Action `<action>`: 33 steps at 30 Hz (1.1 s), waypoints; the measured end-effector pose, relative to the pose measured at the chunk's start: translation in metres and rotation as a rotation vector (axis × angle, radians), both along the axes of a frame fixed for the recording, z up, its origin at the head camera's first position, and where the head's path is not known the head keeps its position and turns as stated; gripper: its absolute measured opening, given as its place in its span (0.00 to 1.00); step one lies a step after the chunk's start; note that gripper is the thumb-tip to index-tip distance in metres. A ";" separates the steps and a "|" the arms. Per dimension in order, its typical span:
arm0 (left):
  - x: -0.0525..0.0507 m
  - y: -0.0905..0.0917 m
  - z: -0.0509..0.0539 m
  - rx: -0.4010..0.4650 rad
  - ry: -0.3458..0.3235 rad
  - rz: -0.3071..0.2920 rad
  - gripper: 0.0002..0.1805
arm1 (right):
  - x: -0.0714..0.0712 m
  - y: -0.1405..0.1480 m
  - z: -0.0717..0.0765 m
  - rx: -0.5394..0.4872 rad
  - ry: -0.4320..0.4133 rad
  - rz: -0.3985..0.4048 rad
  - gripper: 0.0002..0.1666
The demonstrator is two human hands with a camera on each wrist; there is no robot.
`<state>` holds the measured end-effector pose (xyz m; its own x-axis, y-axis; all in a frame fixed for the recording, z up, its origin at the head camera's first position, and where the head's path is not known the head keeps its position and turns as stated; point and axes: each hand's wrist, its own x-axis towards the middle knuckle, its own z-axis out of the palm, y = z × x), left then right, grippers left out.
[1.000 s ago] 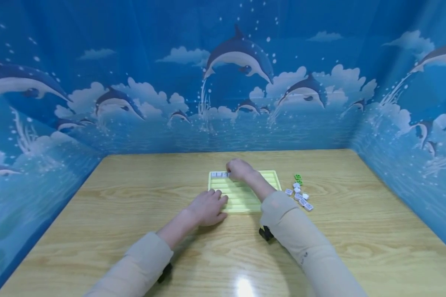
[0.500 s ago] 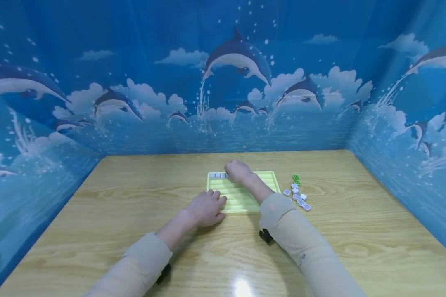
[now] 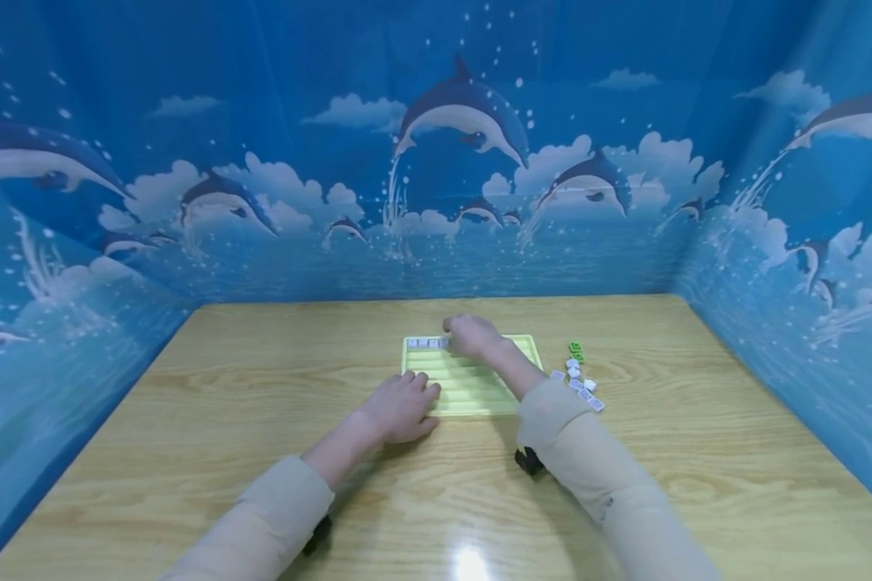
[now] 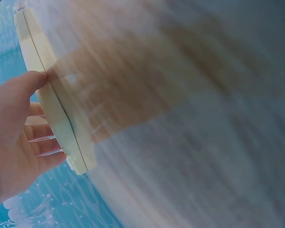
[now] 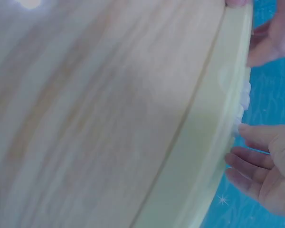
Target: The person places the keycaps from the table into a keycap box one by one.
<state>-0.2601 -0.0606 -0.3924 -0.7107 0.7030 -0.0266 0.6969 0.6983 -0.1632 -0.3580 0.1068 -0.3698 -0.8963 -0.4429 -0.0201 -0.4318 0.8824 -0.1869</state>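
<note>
A pale yellow ridged tray (image 3: pixel 472 397) lies on the table. Several white tiles (image 3: pixel 423 343) with printed faces form a row in its far left groove. My left hand (image 3: pixel 400 409) rests on the tray's near left corner, thumb against the front wall and fingers loosely over the top. In the left wrist view that thumb (image 4: pixel 35 80) touches the tray wall. My right hand (image 3: pixel 472 336) is over the far groove, at the row's right end. The right wrist view shows its thumb tip beside white tiles (image 5: pixel 245 97), with thumb and fingers apart; nothing shows between them.
Right of the tray, several loose white tiles (image 3: pixel 576 384) lie scattered, partly behind my right sleeve. Two green tiles (image 3: pixel 576 348) sit just beyond them. A blue dolphin-print curtain (image 3: pixel 436 242) closes off the wooden table (image 3: pixel 276 363) at the back and sides.
My right hand has shifted slightly right and its fingers have loosened, uncovering another white tile at the row's right end. My left hand stays at the tray's corner.
</note>
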 end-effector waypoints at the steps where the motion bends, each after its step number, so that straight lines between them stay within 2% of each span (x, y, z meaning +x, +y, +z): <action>1: 0.000 0.000 0.000 0.000 0.001 0.001 0.26 | 0.001 0.003 0.002 -0.010 -0.013 -0.005 0.22; 4: 0.000 0.001 0.000 -0.003 -0.004 0.007 0.26 | 0.005 0.013 0.010 -0.044 -0.053 -0.020 0.24; 10: 0.000 0.001 0.001 -0.002 -0.013 0.014 0.27 | 0.011 0.042 0.028 -0.112 -0.063 -0.019 0.24; 15: 0.000 0.000 0.004 0.007 -0.006 0.010 0.26 | 0.016 0.072 0.034 -0.177 -0.100 -0.041 0.24; 26: 0.001 -0.003 0.007 0.004 -0.027 0.019 0.26 | 0.033 0.125 0.031 -0.180 -0.110 -0.111 0.19; 29: 0.002 -0.002 0.006 -0.005 -0.028 0.015 0.27 | 0.037 0.136 0.028 -0.174 -0.109 -0.093 0.16; 33: 0.002 -0.001 0.004 -0.005 -0.026 0.009 0.27 | 0.043 0.148 0.025 -0.137 -0.121 -0.022 0.11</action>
<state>-0.2585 -0.0611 -0.3888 -0.7161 0.6962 -0.0488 0.6945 0.7039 -0.1490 -0.3152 0.2548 -0.3446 -0.9005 -0.4293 -0.0693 -0.3797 0.8540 -0.3558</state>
